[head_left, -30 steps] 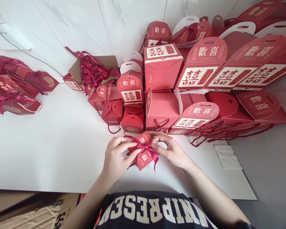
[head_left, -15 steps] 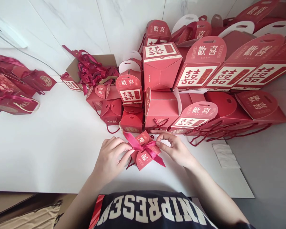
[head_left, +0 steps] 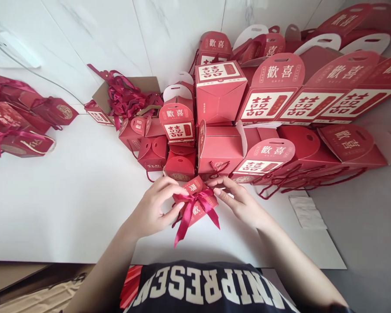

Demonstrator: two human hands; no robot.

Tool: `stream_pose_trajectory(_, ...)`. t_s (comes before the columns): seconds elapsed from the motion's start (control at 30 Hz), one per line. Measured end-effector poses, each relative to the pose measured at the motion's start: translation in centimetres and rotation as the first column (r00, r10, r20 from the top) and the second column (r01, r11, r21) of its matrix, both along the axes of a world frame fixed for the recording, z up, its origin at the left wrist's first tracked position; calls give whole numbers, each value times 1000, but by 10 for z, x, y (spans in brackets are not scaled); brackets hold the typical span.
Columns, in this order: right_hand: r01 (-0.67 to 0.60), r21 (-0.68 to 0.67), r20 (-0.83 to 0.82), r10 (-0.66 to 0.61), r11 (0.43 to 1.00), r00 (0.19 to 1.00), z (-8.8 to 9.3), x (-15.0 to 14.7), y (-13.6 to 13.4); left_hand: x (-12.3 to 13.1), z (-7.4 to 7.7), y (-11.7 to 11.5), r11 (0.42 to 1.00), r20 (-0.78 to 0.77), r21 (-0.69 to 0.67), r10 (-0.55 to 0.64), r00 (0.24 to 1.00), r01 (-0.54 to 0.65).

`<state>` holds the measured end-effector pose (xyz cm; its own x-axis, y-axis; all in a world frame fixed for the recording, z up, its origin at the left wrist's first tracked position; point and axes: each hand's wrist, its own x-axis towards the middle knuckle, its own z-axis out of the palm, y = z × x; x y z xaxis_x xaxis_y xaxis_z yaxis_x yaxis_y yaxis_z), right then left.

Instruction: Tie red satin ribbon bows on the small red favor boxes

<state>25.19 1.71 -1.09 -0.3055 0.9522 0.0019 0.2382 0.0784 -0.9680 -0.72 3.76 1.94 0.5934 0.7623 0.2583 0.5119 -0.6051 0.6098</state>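
Note:
A small red gift box (head_left: 194,217) with gold-white characters sits on the white table in front of me. A magenta satin ribbon (head_left: 185,221) crosses its top, tied in a bow with two tails hanging toward me. My left hand (head_left: 159,202) is closed with thumb and index finger on the bow's left loop. At the right loop, my right hand (head_left: 237,198) is closed with its thumb and fingertips on the ribbon's edge. A dark cord partly shows at the box's left side, under my left hand.
Stacked red boxes (head_left: 270,95) stand behind and to the right. An open cardboard box (head_left: 146,84) holds tangled magenta ribbons. Ribboned boxes (head_left: 29,141) lie far left on the white table (head_left: 68,208). Folded white tissue (head_left: 308,212) lies at right.
The left ribbon tail, which pointed up and away from me, now hangs toward me. My left fingers have shifted slightly up and right onto the loop. My right hand stays close to the bow.

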Motion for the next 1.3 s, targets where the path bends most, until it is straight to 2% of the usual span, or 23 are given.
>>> stream_pose_trajectory(0.07,-7,54,14,6,999,1000,3,-2,1,-1,0,3,999,-56,6,-43,997,43)
stream_pose_trajectory(0.2,-39,165,85,25,985,996,5,-7,2,-3,-1,8,998,-131,25,-54,990,58)
stream_pose_trajectory(0.37,-56,188,132,31,980,991,0,-9,7,-5,3,12,997,-181,41,-62,982,70)
stream_pose_trajectory(0.53,-75,154,109,58,985,992,1,-10,9,-5,6,15,996,-177,-87,-17,984,2)
stream_pose_trajectory(0.67,-142,176,114,123,974,986,4,-8,11,-6,3,21,977,-117,-210,-61,991,35)
stream_pose_trajectory(0.93,-174,130,55,168,976,984,5,-7,13,-5,2,27,938,-107,-346,-20,994,-18)
stream_pose_trajectory(1.03,-201,105,64,196,974,979,4,-7,13,-3,6,29,904,-139,-428,-49,989,-15)
stream_pose_trajectory(1.2,-234,34,16,234,972,972,5,-6,15,0,16,34,781,-126,-619,-205,971,84)
stream_pose_trajectory(1.3,-248,18,-33,248,969,968,5,-6,14,5,18,34,744,-124,-666,-186,975,57)
